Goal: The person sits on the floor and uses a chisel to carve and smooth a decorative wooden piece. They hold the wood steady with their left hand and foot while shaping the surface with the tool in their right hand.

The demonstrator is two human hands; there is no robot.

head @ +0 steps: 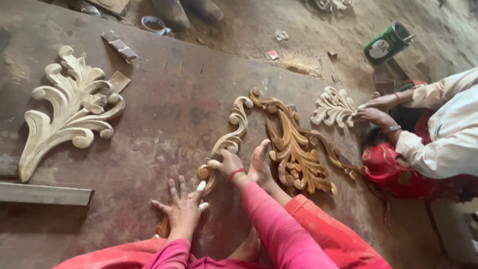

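A long carved wooden scroll ornament (pixel 294 149), brown and partly pale, lies on a worn dark board (pixel 164 99). My right hand (pixel 226 164) is closed over the pale scroll arm of the ornament near its lower curl. My left hand (pixel 181 209) rests flat with fingers spread on the ornament's lower end and the board. My bare foot (pixel 260 162) presses on the carving right beside my right hand. Both my sleeves are pink.
A large pale carved leaf (pixel 69 107) lies at the left, with a wooden strip (pixel 45 194) below it. At the right another person in white sleeves handles a small pale carved leaf (pixel 333 107). A green can (pixel 388 42) lies on the dusty ground behind. Sandpaper scraps (pixel 119 46) sit at the board's far edge.
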